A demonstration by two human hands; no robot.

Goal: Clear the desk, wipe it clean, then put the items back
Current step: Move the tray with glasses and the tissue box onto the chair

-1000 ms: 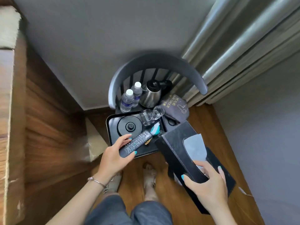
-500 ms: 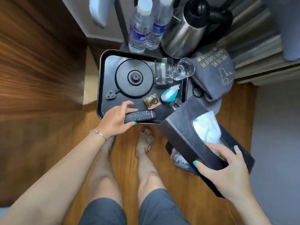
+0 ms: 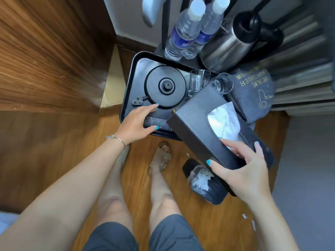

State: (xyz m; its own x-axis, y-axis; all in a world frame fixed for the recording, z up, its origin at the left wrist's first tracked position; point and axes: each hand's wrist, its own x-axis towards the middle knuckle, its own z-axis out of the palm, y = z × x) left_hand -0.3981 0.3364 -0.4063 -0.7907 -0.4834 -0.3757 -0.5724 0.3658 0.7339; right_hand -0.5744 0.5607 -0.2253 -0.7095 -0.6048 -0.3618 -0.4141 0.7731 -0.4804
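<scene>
Head view, looking down: the right hand [image 3: 248, 171] has its fingers [image 3: 233, 147] and thumb curled round the near end of a black tissue box [image 3: 195, 127], gripping it tilted in the air over the tray's right corner, with white tissue [image 3: 224, 120] bunched in its top slot. The left hand [image 3: 135, 124] lies with fairly straight fingers [image 3: 146, 110] spread over the near end of a black remote control [image 3: 159, 123], thumb at its near edge; whether it actually pinches the remote cannot be told. That remote lies inside the black tray [image 3: 129, 87], along its near rim. Also in the tray are the round kettle base [image 3: 165, 86] with its plug [image 3: 136, 101] beside it, and a clear tumbler [image 3: 198, 82] at the far right, apparently empty. A second glass [image 3: 223, 84] lies tipped just beyond the tissue box. Behind the tray stand two capped water bottles [image 3: 183, 33] touching each other, and a steel kettle [image 3: 228, 46] with a black lid. A grey hair-dryer bag [image 3: 253, 91] sits to the right. On the wooden floor [image 3: 54, 160], a small black waste bin [image 3: 204, 182] holds crumpled white tissue.
</scene>
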